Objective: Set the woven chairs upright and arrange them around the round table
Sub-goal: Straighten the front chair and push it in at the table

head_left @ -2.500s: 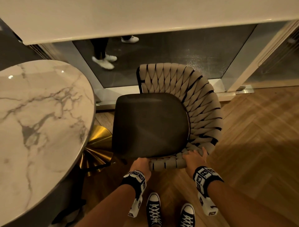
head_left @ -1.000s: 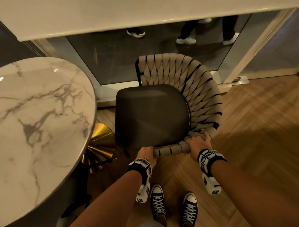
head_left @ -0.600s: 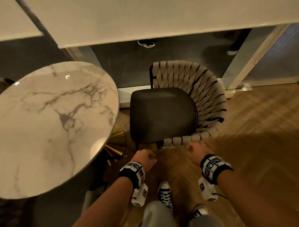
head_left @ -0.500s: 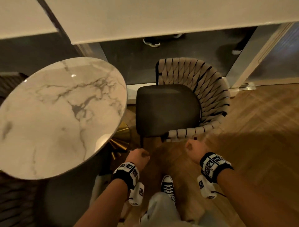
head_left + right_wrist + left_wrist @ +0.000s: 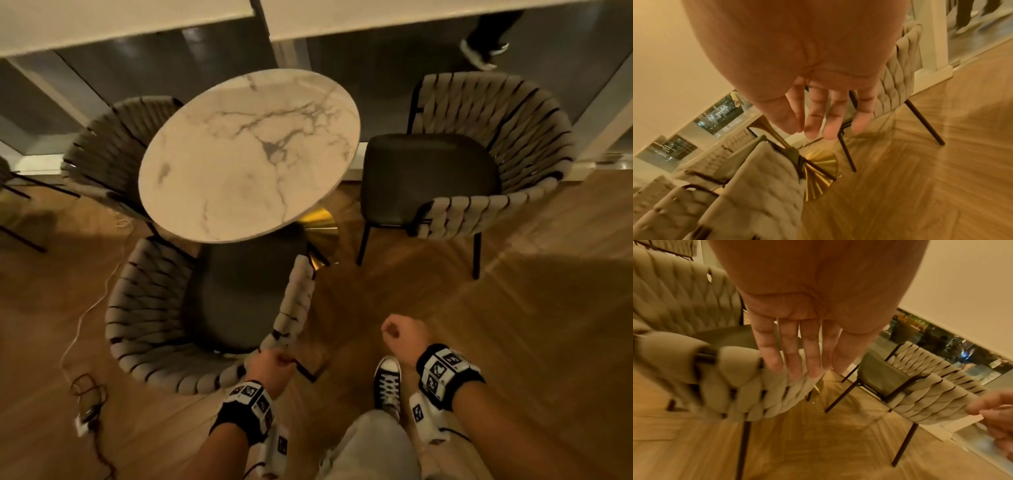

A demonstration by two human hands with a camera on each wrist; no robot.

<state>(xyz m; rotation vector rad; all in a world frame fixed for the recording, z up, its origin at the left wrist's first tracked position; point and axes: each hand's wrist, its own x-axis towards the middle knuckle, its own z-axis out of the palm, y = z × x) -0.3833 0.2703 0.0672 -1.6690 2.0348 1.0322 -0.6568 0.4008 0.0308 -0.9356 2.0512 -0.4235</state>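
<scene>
The left hand point(image 5: 272, 364) is hovering right at the woven rim of the near chair point(image 5: 156, 308), at about 6 o'clock from the round table point(image 5: 250, 154). In the left wrist view its fingers point(image 5: 791, 353) are reaching out straight over the braided rim, relaxed and gripping nothing; whether they are touching the weave I cannot tell. The right hand point(image 5: 404, 339) is hanging in the air over the wood floor point(image 5: 513, 342), well apart from every chair, its fingers point(image 5: 828, 116) stretching out loosely and holding nothing.

Three chairs are standing upright around the table. The near chair is sitting at 6 o'clock, its dark seat tucking partly under the marble top. The right chair point(image 5: 479, 154) is standing at 3 o'clock, just beside the table edge, seat facing the table. The far chair point(image 5: 106, 150) is sitting at 9 o'clock, half hidden by the top. The table's gold base point(image 5: 320, 226) is peeking out below.

No readable writing is showing; the wrist bands are carrying only black-and-white square markers.
</scene>
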